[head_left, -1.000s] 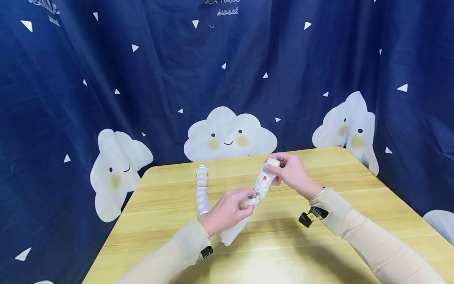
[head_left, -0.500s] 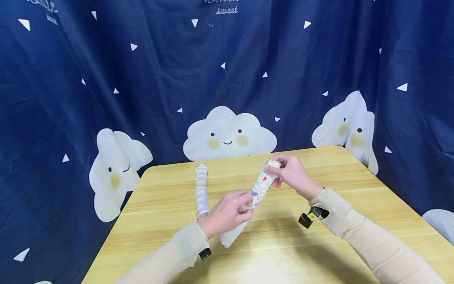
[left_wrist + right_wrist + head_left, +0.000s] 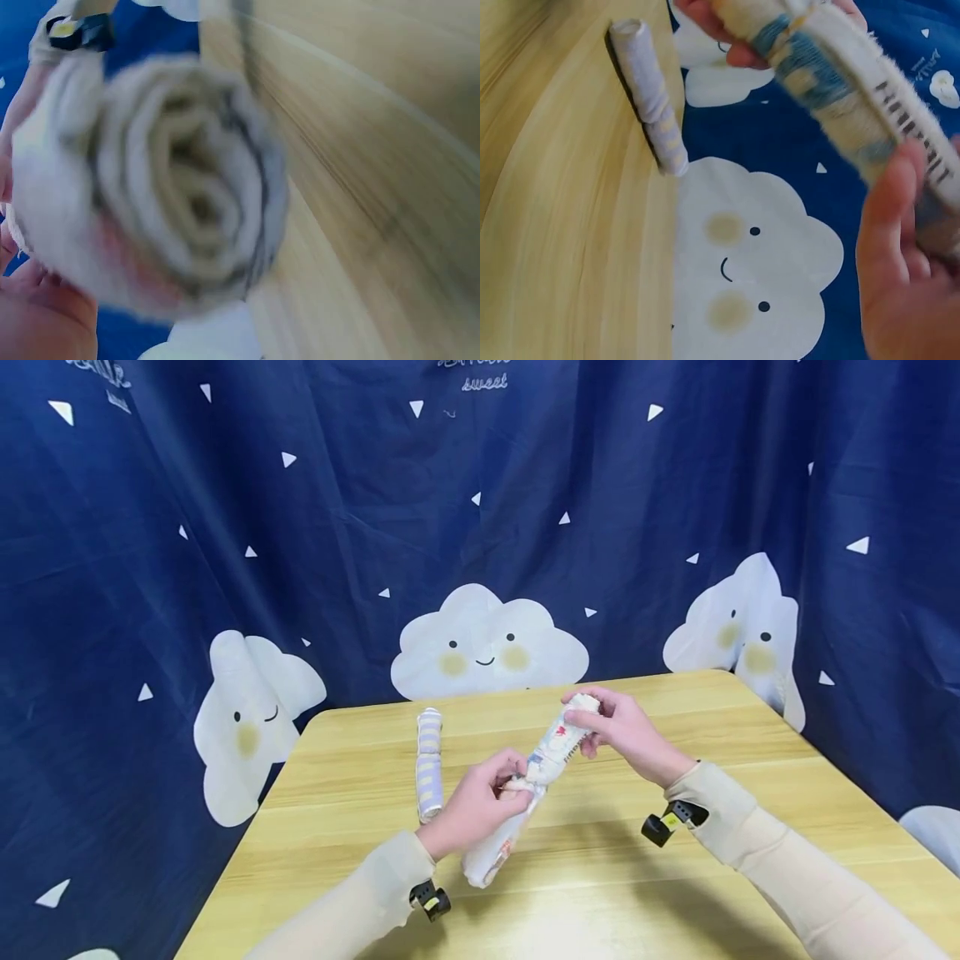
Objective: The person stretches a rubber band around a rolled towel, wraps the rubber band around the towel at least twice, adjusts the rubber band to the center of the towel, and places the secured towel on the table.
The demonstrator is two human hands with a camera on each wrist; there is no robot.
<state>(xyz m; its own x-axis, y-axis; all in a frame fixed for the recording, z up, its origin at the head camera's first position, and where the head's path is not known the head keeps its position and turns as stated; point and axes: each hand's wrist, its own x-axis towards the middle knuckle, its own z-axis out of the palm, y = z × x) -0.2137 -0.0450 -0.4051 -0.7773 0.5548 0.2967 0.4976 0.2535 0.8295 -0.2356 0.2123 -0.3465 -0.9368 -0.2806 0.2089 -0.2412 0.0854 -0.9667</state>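
A rolled towel [image 3: 552, 750], white with blue and red print, slants between my two hands above the table. My right hand [image 3: 626, 735] grips its upper end, thumb on top and fingers behind. At the narrowed middle of the roll, my left hand [image 3: 480, 802] pinches the cloth between thumb and fingers. The lower half of the towel hangs past the left hand toward me. In the left wrist view the towel's [image 3: 187, 172] end shows as a spiral of layers, blurred. Dark lettering runs along the towel [image 3: 847, 90] in the right wrist view.
A second rolled towel [image 3: 429, 777], lilac with cream stripes and narrowed at its middle, lies on the wooden table [image 3: 345, 827] left of the hands. A dark blue curtain [image 3: 337, 527] with clouds hangs behind the table's far edge.
The towel has turned so its lettering and more of its lower half show. It was bent at the middle a second ago. My left fingers have shifted their pinch at the middle.
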